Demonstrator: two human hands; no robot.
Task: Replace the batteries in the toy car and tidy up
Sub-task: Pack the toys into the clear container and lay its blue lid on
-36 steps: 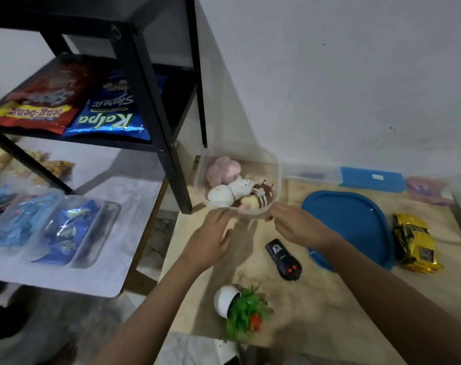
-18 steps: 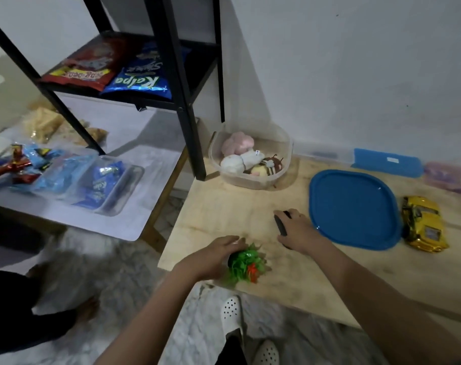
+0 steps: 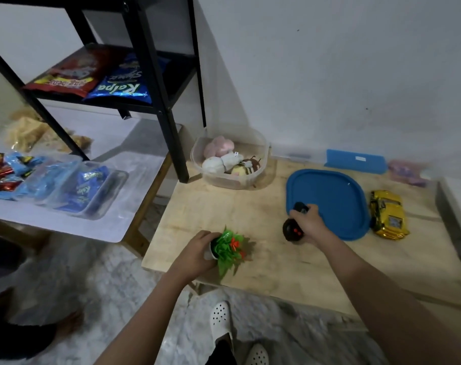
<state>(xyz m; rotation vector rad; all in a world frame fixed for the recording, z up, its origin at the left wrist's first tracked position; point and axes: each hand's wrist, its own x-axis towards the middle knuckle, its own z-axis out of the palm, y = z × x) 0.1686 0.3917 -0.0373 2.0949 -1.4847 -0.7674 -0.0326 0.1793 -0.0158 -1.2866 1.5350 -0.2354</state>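
Gold foil-like car (image 3: pixel 388 215), boxy and crinkled-looking, parked on pale wooden table (image 3: pixel 224 206) just right of right hand (image 3: pixel 307 225), touching right edge of blue lid (image 3: pixel 334 196). Underside and any battery hatch hidden. Right hand closed around black remote (image 3: pixel 292 229): rounded end with red buttons poking out toward the camera, narrow end showing past the knuckles, middle covered by fingers. Held slightly above table, over near-left corner of lid. Lid flat, rounded-square, smooth plastic with raised rim.

Left hand (image 3: pixel 197 252) wrapped around white pot (image 3: pixel 211 252) of small plant (image 3: pixel 230 248), tipped on its side near front-left table edge; pot mostly covered by fingers, green plastic leaves and red bit pointing right. Blurred, hard to read in detail.

Beyond both hands, clear tub (image 3: pixel 230 159) against white wall, holding soft rounded toys in pink, white and brown; exact shapes unclear. Beyond right hand, blue rectangular piece (image 3: pixel 355 161) at wall, and farther right a pinkish blurred thing (image 3: pixel 408 172), not identifiable.

Left of left hand, black metal rack (image 3: pixel 161 83) with snack bags (image 3: pixel 92 80); lower white board carrying clear trays (image 3: pixel 74 185) of blue wrappers.
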